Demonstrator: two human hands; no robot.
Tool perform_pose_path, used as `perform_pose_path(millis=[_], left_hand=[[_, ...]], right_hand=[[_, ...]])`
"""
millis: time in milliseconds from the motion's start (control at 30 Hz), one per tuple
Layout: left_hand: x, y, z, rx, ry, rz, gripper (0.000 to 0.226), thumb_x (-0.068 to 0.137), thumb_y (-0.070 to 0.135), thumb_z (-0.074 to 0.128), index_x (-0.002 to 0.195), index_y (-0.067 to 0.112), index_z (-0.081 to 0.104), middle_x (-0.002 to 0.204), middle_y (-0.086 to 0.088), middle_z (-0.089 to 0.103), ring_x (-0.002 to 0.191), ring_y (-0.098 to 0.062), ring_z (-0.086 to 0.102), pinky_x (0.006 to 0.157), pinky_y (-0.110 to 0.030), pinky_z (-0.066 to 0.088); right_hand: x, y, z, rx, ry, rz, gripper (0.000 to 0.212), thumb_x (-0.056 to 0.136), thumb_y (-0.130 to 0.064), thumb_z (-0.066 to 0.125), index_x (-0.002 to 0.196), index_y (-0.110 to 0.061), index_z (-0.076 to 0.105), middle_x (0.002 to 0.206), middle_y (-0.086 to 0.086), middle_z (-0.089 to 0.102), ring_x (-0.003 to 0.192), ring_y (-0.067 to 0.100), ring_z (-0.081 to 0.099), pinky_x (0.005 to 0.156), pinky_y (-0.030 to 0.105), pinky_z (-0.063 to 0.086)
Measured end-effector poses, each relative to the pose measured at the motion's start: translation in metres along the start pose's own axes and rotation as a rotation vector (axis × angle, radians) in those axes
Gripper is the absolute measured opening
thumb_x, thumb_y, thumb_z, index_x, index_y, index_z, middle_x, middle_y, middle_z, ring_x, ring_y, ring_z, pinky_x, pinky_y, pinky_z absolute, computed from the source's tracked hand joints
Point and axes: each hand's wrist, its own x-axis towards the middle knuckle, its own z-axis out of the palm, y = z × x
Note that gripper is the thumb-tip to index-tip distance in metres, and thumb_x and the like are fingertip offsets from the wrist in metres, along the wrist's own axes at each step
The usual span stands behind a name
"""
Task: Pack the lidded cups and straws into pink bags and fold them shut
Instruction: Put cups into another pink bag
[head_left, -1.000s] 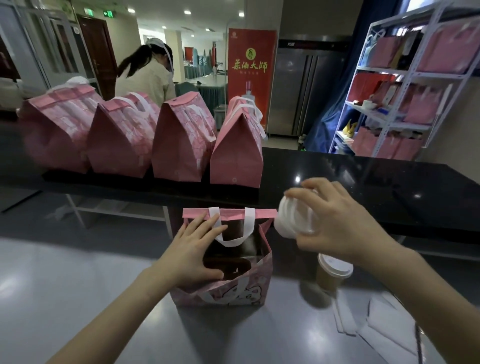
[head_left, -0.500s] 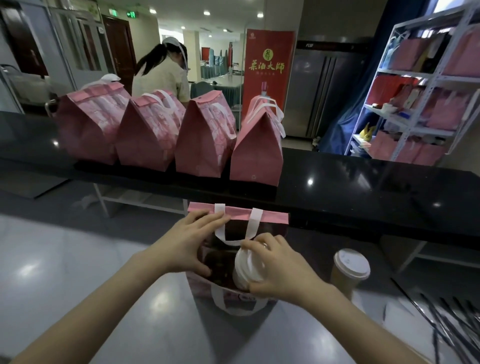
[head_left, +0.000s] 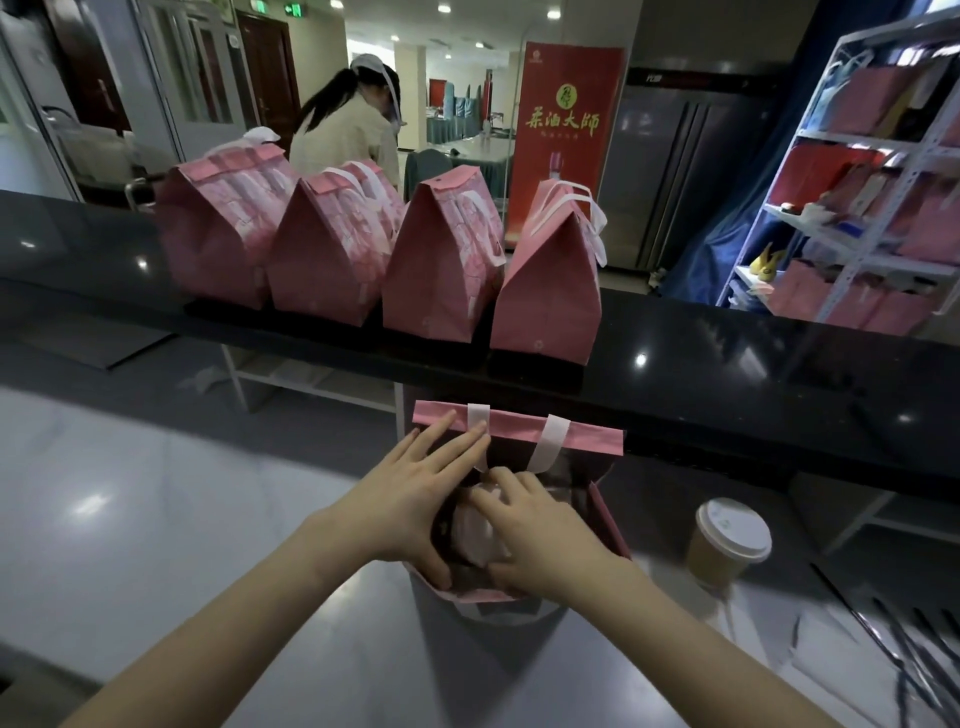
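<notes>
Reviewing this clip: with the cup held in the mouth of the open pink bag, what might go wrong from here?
1. The right hand holds the cup with its white lid turned sideways; it may settle tilted in the open bag and leak.
2. The left hand only presses the rim with straight fingers, so the bag may buckle.
3. The second cup stands near the right forearm and could be knocked over.
</notes>
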Motion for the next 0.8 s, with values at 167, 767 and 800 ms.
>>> perform_pose_path(millis=[167, 767, 800], left_hand=[[-0.007, -0.003, -0.002, -0.025, 0.017, 0.006, 0.143, 0.049, 0.071, 0.076, 0.149, 0.034, -0.020, 0.158, 0.020, -0.020, 0.141, -0.009, -0.032, 0.119, -0.036, -0.002], [-0.006, -0.018, -0.007, -0.013, 0.020, 0.001, 0.144, 0.047, 0.079, 0.070, 0.146, 0.036, -0.025, 0.156, 0.020, -0.020, 0.140, -0.011, -0.035, 0.117, -0.042, -0.015], [-0.005, -0.018, -0.008, -0.006, 0.015, 0.004, 0.144, 0.047, 0.079, 0.070, 0.147, 0.034, -0.023, 0.157, 0.019, -0.019, 0.140, -0.012, -0.034, 0.117, -0.043, -0.015]], right_hand=[[0.033, 0.001, 0.021, 0.024, -0.024, 0.060, 0.085, 0.081, -0.036, 0.070, 0.148, -0.031, 0.019, 0.154, 0.004, 0.015, 0.133, 0.031, 0.029, 0.095, 0.045, 0.048], [0.046, -0.008, 0.039, -0.014, -0.189, -0.002, 0.063, 0.092, -0.031, 0.060, 0.147, -0.033, 0.029, 0.161, -0.005, 0.003, 0.145, 0.029, 0.016, 0.112, 0.045, 0.032], [0.046, -0.009, 0.038, -0.011, -0.193, -0.021, 0.060, 0.093, -0.031, 0.059, 0.146, -0.031, 0.031, 0.160, -0.003, 0.006, 0.144, 0.029, 0.016, 0.112, 0.046, 0.031]])
